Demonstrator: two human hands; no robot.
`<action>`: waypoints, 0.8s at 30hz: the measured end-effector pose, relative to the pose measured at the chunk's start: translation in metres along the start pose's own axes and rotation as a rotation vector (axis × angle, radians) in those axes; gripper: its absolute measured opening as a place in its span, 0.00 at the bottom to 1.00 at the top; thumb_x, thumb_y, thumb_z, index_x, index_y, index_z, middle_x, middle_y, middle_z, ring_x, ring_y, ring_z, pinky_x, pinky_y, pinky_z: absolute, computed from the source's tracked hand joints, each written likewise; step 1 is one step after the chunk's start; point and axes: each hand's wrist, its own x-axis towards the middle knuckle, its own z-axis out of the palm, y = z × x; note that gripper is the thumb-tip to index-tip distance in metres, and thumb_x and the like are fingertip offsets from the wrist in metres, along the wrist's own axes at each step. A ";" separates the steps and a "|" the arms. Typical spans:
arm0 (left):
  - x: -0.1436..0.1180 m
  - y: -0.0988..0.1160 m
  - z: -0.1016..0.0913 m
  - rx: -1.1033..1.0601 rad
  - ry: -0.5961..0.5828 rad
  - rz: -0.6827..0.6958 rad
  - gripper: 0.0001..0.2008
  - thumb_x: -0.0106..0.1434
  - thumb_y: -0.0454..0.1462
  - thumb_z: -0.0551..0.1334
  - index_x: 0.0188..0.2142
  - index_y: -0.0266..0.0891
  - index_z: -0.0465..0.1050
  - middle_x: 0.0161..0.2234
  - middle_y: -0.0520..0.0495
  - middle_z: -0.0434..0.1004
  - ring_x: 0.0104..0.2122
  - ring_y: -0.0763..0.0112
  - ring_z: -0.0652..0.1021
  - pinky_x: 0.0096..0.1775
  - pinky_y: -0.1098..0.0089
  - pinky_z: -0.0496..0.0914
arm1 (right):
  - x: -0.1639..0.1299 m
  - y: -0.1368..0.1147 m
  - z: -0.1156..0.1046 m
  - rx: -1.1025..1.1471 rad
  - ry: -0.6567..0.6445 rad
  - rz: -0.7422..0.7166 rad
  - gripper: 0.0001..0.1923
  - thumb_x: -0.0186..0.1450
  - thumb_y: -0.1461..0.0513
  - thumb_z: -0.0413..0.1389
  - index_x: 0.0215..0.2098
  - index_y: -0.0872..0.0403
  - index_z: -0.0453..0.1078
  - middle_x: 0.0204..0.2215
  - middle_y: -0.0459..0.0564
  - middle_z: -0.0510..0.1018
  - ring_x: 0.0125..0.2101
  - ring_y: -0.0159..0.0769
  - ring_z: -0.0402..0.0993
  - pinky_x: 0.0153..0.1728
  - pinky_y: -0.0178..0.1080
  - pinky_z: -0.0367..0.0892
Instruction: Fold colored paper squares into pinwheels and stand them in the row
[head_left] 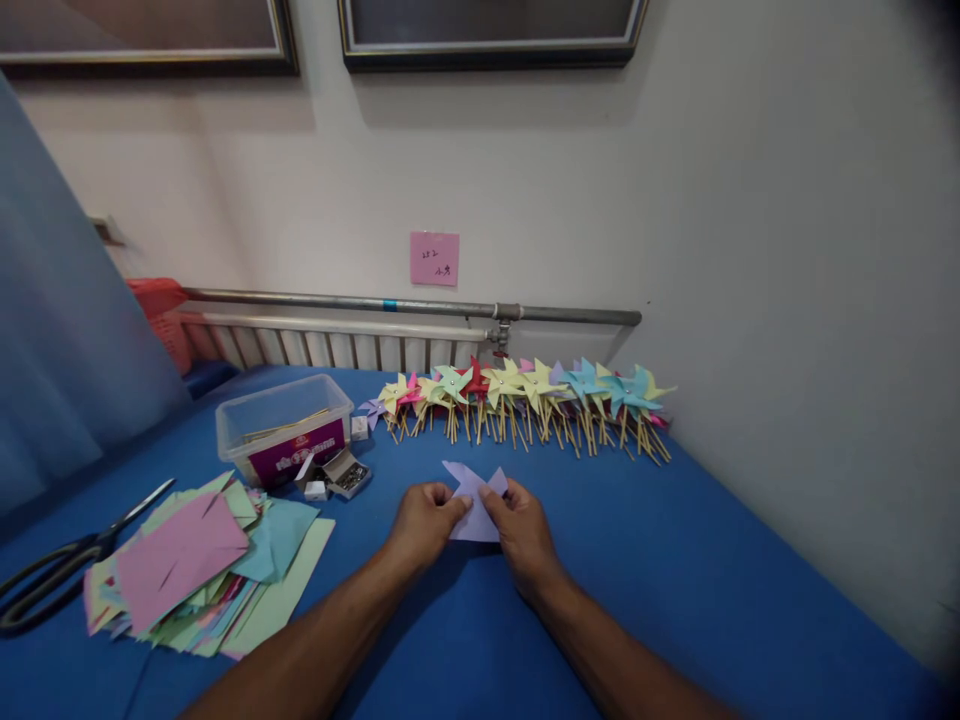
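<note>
“Two hands, one paper (475,526): where do we have it?”

“Over the middle of the table (712,560), on the near side of the pinwheels (504,382). Our left hand (424,520) pinches its left part, our right hand (526,530) its right, thumbs on top, fingers closed with only the paper between.”

“What could go wrong from here?”

“The paper looks thin, and its far edge is cut into points, so we think an uneven pull between our thumbs could tear it. Pressing too hard could crease it askew. A swing of our left arm might scatter the pile (184,550) or tip the open box (355,487) of pins.”

“And how many of each?”

“We count one pair of scissors (96,545) at the left, one tub (296,454) beyond the pile, one note (434,259) and two frames (491,58) on the wall. The pinwheels overlap: at least eight, but we can't tell the full number. Nor can we count the sheets in the pile.”
</note>
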 end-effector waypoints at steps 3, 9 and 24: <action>-0.001 0.002 0.002 -0.041 -0.015 -0.033 0.20 0.50 0.48 0.69 0.17 0.40 0.62 0.13 0.55 0.64 0.15 0.77 0.62 0.20 0.73 0.54 | -0.001 -0.001 0.000 -0.005 -0.005 -0.006 0.20 0.55 0.47 0.63 0.34 0.54 0.72 0.22 0.44 0.76 0.21 0.34 0.69 0.23 0.35 0.65; -0.001 0.003 0.002 -0.126 -0.012 -0.047 0.22 0.46 0.51 0.71 0.17 0.39 0.64 0.14 0.56 0.63 0.16 0.78 0.63 0.21 0.73 0.55 | 0.001 0.000 0.000 -0.036 -0.002 -0.029 0.21 0.55 0.45 0.63 0.33 0.54 0.71 0.22 0.44 0.76 0.21 0.34 0.69 0.23 0.35 0.65; 0.002 0.003 -0.001 -0.316 -0.027 -0.106 0.15 0.39 0.37 0.74 0.21 0.36 0.69 0.18 0.51 0.72 0.19 0.74 0.71 0.26 0.71 0.65 | -0.004 -0.005 0.003 -0.101 -0.061 -0.048 0.18 0.57 0.47 0.62 0.30 0.54 0.70 0.21 0.42 0.72 0.21 0.32 0.66 0.22 0.34 0.61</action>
